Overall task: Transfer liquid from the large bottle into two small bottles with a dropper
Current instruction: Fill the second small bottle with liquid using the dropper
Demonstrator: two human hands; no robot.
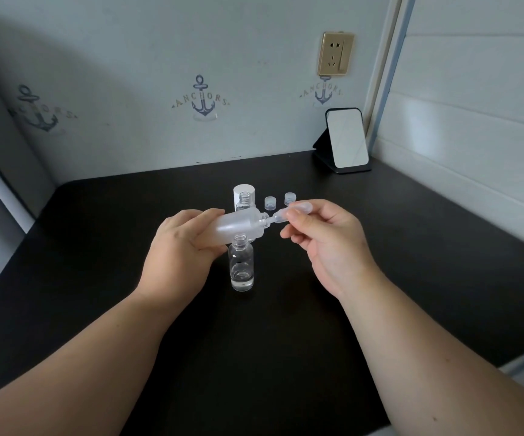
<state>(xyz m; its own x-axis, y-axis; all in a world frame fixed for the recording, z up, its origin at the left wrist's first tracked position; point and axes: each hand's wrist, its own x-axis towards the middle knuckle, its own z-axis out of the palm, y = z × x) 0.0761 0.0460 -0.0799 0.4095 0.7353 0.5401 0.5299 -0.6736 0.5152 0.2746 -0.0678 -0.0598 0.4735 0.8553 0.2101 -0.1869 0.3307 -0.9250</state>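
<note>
My left hand (180,247) grips the large frosted bottle (238,225), tipped almost flat above the table with its open neck pointing right. My right hand (323,237) pinches the clear plastic dropper (289,212) by its bulb, and the dropper's tip sits in the bottle's neck. Just below the tilted bottle stands a small clear bottle (241,267), open, with a little liquid at its bottom. A second small clear bottle (245,201) stands open behind, partly hidden by the large bottle.
A white cap (244,190) stands behind the far small bottle, and two small clear caps (269,202) (289,198) lie to its right. A small mirror on a black stand (345,140) sits at the back right of the black table (254,341). Walls close the back and sides.
</note>
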